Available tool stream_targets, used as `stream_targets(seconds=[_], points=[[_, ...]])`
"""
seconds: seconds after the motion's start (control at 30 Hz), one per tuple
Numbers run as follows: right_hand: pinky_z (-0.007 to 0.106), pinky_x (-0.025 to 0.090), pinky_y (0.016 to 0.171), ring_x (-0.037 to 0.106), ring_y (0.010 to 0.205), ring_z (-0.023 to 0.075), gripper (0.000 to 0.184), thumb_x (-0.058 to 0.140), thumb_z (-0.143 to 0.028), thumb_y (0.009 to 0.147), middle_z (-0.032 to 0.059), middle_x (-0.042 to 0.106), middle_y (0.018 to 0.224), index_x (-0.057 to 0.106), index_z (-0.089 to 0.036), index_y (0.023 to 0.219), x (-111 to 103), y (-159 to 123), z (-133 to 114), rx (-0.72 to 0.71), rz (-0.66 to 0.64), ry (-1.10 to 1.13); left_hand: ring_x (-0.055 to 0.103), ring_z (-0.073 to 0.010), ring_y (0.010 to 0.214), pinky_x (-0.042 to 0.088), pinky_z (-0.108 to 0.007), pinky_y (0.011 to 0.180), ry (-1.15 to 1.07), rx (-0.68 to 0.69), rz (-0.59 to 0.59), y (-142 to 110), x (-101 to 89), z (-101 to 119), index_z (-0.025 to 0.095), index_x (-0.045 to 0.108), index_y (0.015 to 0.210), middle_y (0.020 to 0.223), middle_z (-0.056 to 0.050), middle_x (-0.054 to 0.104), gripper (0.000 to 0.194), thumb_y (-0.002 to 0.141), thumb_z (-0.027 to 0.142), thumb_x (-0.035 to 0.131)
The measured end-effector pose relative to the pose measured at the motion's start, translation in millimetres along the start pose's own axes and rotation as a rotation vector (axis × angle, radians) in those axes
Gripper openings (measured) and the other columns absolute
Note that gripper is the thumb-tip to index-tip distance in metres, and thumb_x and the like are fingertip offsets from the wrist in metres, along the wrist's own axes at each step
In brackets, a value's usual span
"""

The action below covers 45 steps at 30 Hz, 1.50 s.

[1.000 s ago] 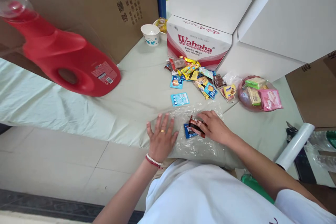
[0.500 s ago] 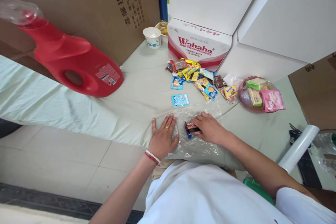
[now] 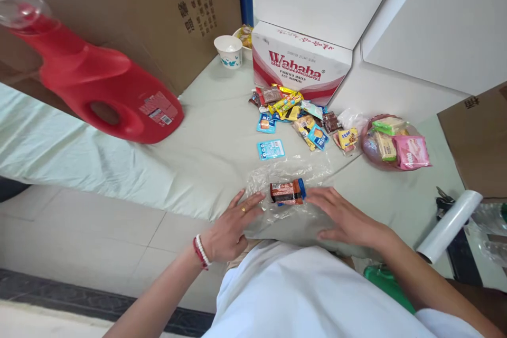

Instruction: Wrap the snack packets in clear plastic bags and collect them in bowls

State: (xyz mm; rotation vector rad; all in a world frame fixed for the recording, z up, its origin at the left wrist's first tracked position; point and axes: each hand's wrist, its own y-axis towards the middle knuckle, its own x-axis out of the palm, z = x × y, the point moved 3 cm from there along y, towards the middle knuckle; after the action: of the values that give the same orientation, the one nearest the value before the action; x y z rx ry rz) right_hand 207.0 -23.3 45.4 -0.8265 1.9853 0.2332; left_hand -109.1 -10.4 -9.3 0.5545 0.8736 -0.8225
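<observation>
A brown snack packet lies on top of a blue packet, most of which it hides. Both rest on a crinkled sheet of clear plastic film at the table's near edge. On the left, my left hand is open, its fingertips over the film's left side, just short of the brown packet. To the right, my right hand is open too, slightly blurred, with fingers stretched toward the packets and nothing held. A light-blue packet lies flat beyond the film.
Several mixed snack packets are heaped against a Wahaha carton. A pink bowl of snacks sits at the right, with a roll of film nearer me. A large red bottle leans at the left; a paper cup stands behind.
My right hand has let go of the brown packet and drawn back to the right. The brown packet now lies across the blue one. My left hand has shifted slightly left and nearer me.
</observation>
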Motion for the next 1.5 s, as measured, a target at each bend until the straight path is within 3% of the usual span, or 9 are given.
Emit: stream_targets(seconds=[0.17,0.4,0.57,0.77,0.93,1.03,1.17,1.37,1.5], points=[[0.049,0.049,0.104,0.056,0.123,0.0264,0.02,0.052,-0.023,0.101,0.0128,0.062,0.132,0.068,-0.024,0.114,20.9,-32.6,15.7,0.025,0.16,0.078,0.05,-0.0236,0.143,0.019,-0.054,0.127,-0.03,-0.092,0.101,1.6,7.3,-6.7,0.023,0.064,0.1,0.147,-0.01,0.06,0.015,0.095,0.02,0.051],[0.026,0.047,0.066,0.06,0.07,0.0149,0.028,0.046,-0.042,0.104,0.0009,0.066,0.08,0.064,-0.021,0.098,-18.8,11.8,41.8,0.282,0.173,0.455,0.069,-0.0204,0.094,0.047,-0.04,0.094,-0.091,-0.402,0.283,28.5,-1.8,-23.9,0.022,0.06,0.092,0.1,-0.006,0.075,0.027,0.103,0.034,0.039],[0.029,0.043,0.069,0.06,0.076,0.0198,0.022,0.054,-0.033,0.097,0.0058,0.068,0.084,0.069,-0.019,0.096,-42.0,59.9,60.8,0.504,0.067,-0.004,0.063,-0.0266,0.086,0.045,-0.038,0.077,0.142,-0.68,0.337,57.2,-1.5,-32.2,0.021,0.057,0.076,0.082,-0.008,0.066,0.027,0.097,0.035,0.048],[0.044,0.033,0.11,0.042,0.134,0.0327,0.055,0.07,-0.018,0.084,0.0147,0.061,0.137,0.062,-0.019,0.138,-41.0,147.2,27.2,-0.014,0.182,-0.336,0.063,-0.0307,0.102,0.05,-0.041,0.087,0.207,-0.822,0.513,66.7,7.7,-34.3,0.016,0.062,0.114,0.112,-0.015,0.065,0.029,0.092,0.033,0.059],[0.037,0.037,0.101,0.056,0.116,0.0258,0.024,0.055,-0.027,0.098,0.0099,0.073,0.103,0.077,-0.019,0.104,-32.3,193.3,22.0,-0.053,0.029,-0.21,0.063,-0.0328,0.112,0.051,-0.043,0.09,0.142,-0.83,0.569,63.3,9.4,-35.9,0.009,0.038,0.15,0.129,-0.019,0.061,0.07,0.089,0.033,0.062],[0.029,0.04,0.082,0.062,0.093,0.0202,0.031,0.048,-0.032,0.103,0.009,0.071,0.1,0.075,-0.017,0.106,-41.9,189.2,16.4,0.066,0.045,-0.182,0.065,-0.0317,0.105,0.05,-0.042,0.088,0.113,-0.839,0.539,65.2,7.9,-35.5,0.01,0.04,0.15,0.119,-0.017,0.067,0.069,0.089,0.032,0.062],[0.027,0.041,0.078,0.063,0.091,0.0194,0.039,0.038,-0.037,0.108,0.0083,0.069,0.101,0.072,-0.02,0.118,-39.8,155.6,-14.4,0.136,0.035,-0.219,0.063,-0.0322,0.101,0.047,-0.045,0.089,0.111,-0.865,0.44,69.7,5.9,-35.6,0.017,0.07,0.109,0.094,-0.012,0.07,0.026,0.091,0.031,0.058],[0.034,0.047,0.086,0.055,0.116,0.0284,0.049,0.049,-0.019,0.1,0.014,0.06,0.122,0.054,-0.031,0.148,14.9,98.6,-46.9,0.003,-0.092,-0.423,0.06,-0.0267,0.098,0.049,-0.041,0.089,-0.063,-0.799,0.65,49.7,-9.0,-32.4,0.02,0.07,0.087,0.098,-0.01,0.065,0.011,0.085,0.025,0.06],[0.042,0.049,0.094,0.052,0.113,0.0285,0.068,0.048,-0.003,0.092,0.0155,0.056,0.129,0.048,-0.031,0.154,37.5,84.7,-33.0,-0.022,0.002,-0.306,0.06,-0.0177,0.069,0.051,-0.031,0.069,-0.419,-0.713,0.581,48.0,-8.8,-12.5,0.021,0.065,0.092,0.075,-0.001,0.062,0.015,0.094,0.027,0.051]])
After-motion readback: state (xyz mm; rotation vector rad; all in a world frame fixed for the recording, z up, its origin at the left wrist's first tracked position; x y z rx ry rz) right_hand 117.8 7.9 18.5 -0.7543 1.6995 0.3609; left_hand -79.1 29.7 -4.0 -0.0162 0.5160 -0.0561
